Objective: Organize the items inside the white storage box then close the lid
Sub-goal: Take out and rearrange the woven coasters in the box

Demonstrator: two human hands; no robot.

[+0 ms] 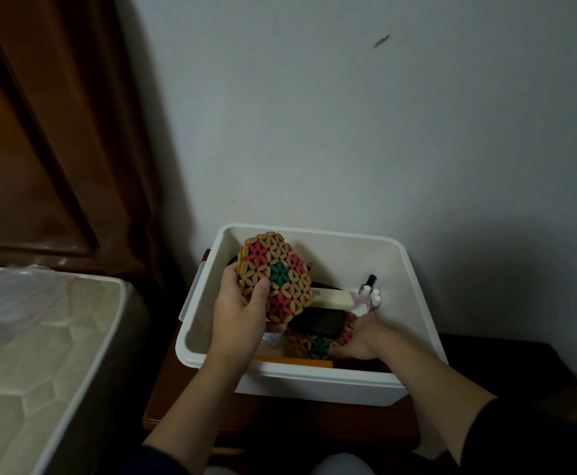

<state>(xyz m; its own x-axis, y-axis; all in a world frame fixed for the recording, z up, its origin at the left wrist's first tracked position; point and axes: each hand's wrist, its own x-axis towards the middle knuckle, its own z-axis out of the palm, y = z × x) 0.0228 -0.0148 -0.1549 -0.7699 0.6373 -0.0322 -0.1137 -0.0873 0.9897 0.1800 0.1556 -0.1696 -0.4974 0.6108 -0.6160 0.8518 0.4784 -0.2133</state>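
The white storage box (413, 279) stands open on a brown wooden nightstand. My left hand (240, 310) grips a stack of wooden flower-pattern coasters (275, 275), red and green on tan, held tilted above the box's left side. My right hand (359, 341) reaches down inside the box and grips another flower-pattern coaster (309, 344) lying near the front wall. Also in the box are a dark flat case (321, 322), a cream oblong object (335, 299), small nail polish bottles (371, 294) and an orange flat item (293, 361). No lid is in view.
A mattress (36, 344) with a white edge lies to the left, with a dark wooden headboard (40, 132) behind it. The plain wall (348, 114) rises right behind the box. The nightstand (191, 399) shows in front of the box, and a dark surface (506, 358) lies at right.
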